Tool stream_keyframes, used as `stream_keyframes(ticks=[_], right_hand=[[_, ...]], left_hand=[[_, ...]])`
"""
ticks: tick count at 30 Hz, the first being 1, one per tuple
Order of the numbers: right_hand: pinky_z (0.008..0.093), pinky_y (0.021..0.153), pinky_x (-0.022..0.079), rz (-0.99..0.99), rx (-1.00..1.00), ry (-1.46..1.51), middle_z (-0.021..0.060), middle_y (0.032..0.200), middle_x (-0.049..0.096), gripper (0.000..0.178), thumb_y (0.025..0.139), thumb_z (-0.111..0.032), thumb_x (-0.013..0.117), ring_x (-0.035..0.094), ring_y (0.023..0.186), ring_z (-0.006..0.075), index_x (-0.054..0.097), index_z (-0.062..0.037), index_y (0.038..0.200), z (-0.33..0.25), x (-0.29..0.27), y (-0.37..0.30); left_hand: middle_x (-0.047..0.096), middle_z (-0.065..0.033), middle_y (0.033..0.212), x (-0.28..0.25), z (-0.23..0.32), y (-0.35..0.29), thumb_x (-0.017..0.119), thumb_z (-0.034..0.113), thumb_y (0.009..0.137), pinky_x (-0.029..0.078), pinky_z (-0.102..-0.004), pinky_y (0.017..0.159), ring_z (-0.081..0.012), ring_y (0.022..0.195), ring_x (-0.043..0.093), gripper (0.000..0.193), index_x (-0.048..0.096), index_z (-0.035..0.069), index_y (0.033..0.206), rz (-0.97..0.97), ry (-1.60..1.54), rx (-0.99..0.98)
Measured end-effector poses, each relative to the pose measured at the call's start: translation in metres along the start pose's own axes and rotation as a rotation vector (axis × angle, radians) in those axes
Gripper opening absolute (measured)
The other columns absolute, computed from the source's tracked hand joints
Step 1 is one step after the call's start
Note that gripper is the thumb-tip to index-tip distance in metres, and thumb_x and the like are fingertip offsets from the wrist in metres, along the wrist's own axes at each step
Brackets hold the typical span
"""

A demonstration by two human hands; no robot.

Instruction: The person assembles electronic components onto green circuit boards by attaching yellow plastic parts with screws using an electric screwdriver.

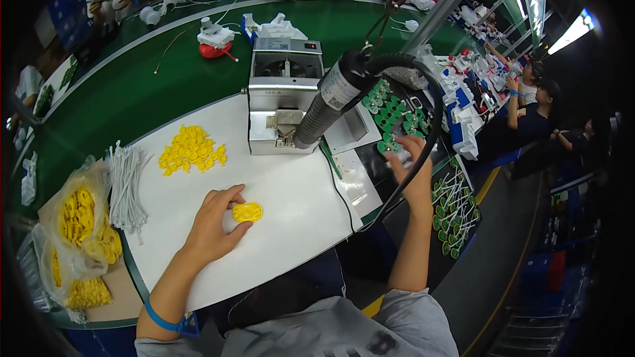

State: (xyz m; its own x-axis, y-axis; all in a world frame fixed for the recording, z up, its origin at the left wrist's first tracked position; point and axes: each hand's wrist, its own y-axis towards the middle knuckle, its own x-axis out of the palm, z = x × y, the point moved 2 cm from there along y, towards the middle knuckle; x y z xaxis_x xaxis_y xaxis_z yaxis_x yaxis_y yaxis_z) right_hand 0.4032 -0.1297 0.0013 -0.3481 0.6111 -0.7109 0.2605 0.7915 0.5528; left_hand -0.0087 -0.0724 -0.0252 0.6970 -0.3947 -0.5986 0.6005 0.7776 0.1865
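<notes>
On the white work sheet (297, 205), my left hand (215, 225) holds a yellow oval plastic part (247, 212) between thumb and fingers. Over to the right, my right hand (413, 165) has its fingers curled at a small green circuit board (387, 145), which it seems to pinch at the edge. More green circuit boards (390, 112) lie just beyond that hand on a dark surface. A black electric screwdriver (334, 96) hangs between my hands, its tip in front of a metal screw feeder (284, 92).
Small yellow pieces (192, 150) lie left of the feeder, beside a bundle of white cables (127, 185). Plastic bags of yellow parts (79, 225) sit far left. Wired round boards (456, 208) lie at right. The screwdriver's black cable (436, 112) loops near my right hand. Co-workers sit around.
</notes>
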Motion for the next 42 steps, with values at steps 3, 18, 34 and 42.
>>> stream_keyframes(ticks=[3,18,34,42], right_hand=[[0.0421,0.088,0.051,-0.055,-0.13,-0.096,0.0114,0.111,0.064,0.034,0.076,-0.004,0.077,0.06,0.105,0.0349,0.068,-0.0036,0.109,0.009,0.015,0.004],[0.0417,0.084,0.053,-0.044,-0.272,-0.298,0.0163,0.106,0.07,0.012,0.09,-0.002,0.063,0.065,0.097,0.0354,0.069,0.0035,0.1,0.008,0.014,0.008],[0.0405,0.074,0.057,0.021,-0.344,-0.387,0.0093,0.107,0.07,0.015,0.084,-0.003,0.062,0.066,0.1,0.0316,0.067,-0.0018,0.098,-0.013,0.012,-0.007],[0.0431,0.078,0.056,0.062,-0.185,-0.215,0.0133,0.107,0.074,0.011,0.093,-0.012,0.065,0.069,0.093,0.0358,0.071,-0.0037,0.094,-0.021,0.014,-0.03]], left_hand=[[0.063,-0.0123,0.112,-0.002,0.002,0.0,0.08,0.001,0.075,0.053,-0.0376,0.093,-0.0293,0.105,0.058,0.069,0.051,0.002,0.138,-0.004,0.007,-0.021],[0.063,-0.0116,0.111,-0.012,0.004,-0.001,0.081,0.005,0.076,0.053,-0.0373,0.092,-0.0293,0.104,0.058,0.071,0.05,0.004,0.139,-0.013,0.027,-0.004],[0.063,-0.0114,0.111,-0.026,0.013,-0.025,0.081,0.006,0.077,0.05,-0.0367,0.092,-0.028,0.102,0.058,0.07,0.05,0.004,0.14,0.003,0.007,0.04],[0.063,-0.0118,0.112,-0.034,0.016,-0.048,0.081,0.007,0.076,0.05,-0.0367,0.092,-0.0274,0.101,0.058,0.072,0.049,0.004,0.14,0.014,0.021,0.018]])
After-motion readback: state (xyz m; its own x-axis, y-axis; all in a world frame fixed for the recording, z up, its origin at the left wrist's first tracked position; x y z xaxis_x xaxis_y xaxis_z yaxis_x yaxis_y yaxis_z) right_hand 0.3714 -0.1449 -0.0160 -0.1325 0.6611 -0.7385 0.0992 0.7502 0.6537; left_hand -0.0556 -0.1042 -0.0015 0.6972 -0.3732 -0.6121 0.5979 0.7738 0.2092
